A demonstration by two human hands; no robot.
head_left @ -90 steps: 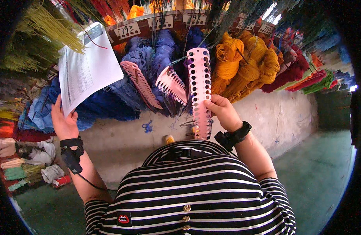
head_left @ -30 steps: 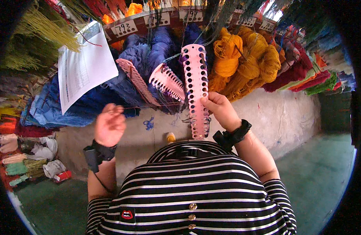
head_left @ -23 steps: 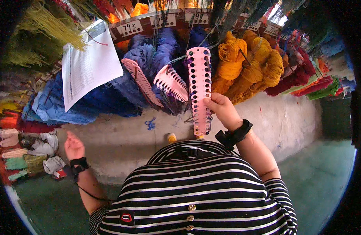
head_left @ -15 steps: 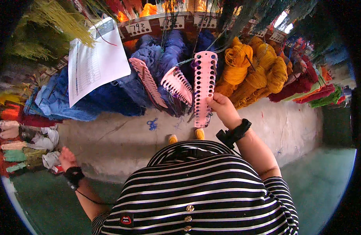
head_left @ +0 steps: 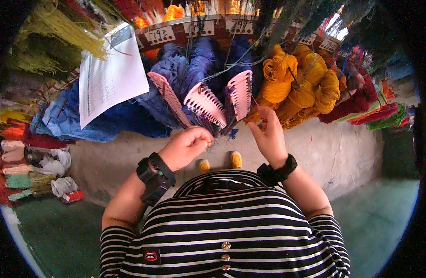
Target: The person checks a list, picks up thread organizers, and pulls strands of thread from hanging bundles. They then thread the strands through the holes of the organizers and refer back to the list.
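— Step in hand? Right hand (head_left: 270, 137) gripping pink perforated card (head_left: 239, 95), centre, against blue yarn (head_left: 199, 60); left hand (head_left: 185, 146) pinched shut, seemingly on a strand.

— Next? Probably threading through a hole; calls for steady card.

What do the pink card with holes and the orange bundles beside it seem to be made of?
The pink card, held by the right hand, looks like rigid plastic with a matte finish: even colour, clean punched holes and stiff teeth along one edge. The orange bundles look like wool or similar yarn: soft, fuzzy, twisted strands hanging in loops. The exact fibre cannot be told.
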